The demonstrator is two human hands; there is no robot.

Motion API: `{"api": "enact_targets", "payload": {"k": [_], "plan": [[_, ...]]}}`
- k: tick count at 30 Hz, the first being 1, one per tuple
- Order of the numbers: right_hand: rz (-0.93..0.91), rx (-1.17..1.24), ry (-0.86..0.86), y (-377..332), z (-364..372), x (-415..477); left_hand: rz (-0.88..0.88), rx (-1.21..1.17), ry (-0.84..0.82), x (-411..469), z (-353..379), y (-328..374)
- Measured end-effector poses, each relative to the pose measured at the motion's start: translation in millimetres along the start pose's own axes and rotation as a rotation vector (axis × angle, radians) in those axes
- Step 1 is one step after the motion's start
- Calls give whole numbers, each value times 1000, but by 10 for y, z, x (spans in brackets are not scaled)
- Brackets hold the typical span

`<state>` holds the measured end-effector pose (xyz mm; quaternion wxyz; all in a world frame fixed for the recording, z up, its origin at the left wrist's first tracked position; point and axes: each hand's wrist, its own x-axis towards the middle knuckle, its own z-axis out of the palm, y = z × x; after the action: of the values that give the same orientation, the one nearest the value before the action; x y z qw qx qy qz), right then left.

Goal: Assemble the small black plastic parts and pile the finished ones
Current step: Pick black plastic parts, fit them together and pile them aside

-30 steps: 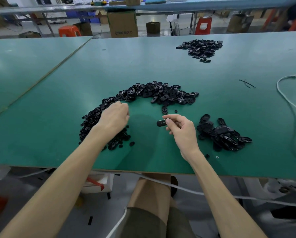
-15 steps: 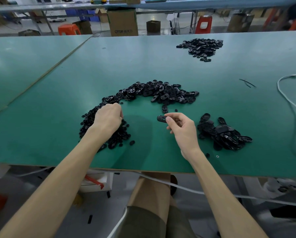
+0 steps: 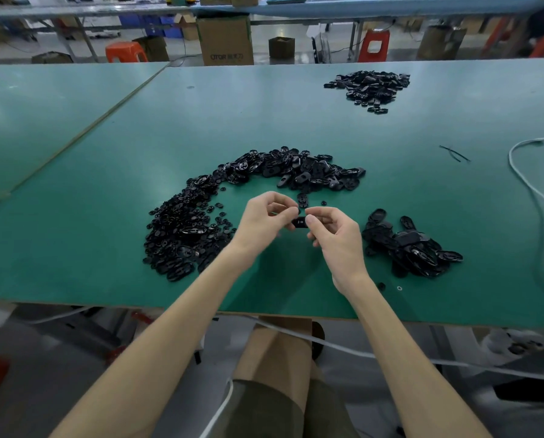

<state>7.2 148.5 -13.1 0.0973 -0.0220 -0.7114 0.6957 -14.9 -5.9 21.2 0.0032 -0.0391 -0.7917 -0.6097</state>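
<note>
Both hands meeting over near-middle of green worktop [image 3: 296, 121]. Right hand [image 3: 337, 238] pinching small black part [image 3: 300, 222] between thumb and fingers, part hovering just above worktop. Left hand [image 3: 264, 222] curling fingertips right against part's left end, can't tell if it's pinching anything. Big arc-shaped heap [image 3: 185, 235] lying left, smaller pile [image 3: 412, 248] sitting right, another pile [image 3: 368, 86] far right. White cable [image 3: 536, 197] snaking along right side.

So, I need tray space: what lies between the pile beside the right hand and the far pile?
Between the near pile and far pile, only bare green table, in the head view.
</note>
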Motion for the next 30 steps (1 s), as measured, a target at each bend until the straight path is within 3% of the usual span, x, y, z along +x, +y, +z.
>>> {"api": "enact_targets", "payload": {"k": [6,14,30], "plan": [[-4,19,24,7,-2,10,46,-187,150,-96,197,-205],[4,23,29,-3,-1,3,64,-270,194,-122,166,-267],[-8,43,50,-29,-18,-16,89,-253,84,-96,168,-295]]}}
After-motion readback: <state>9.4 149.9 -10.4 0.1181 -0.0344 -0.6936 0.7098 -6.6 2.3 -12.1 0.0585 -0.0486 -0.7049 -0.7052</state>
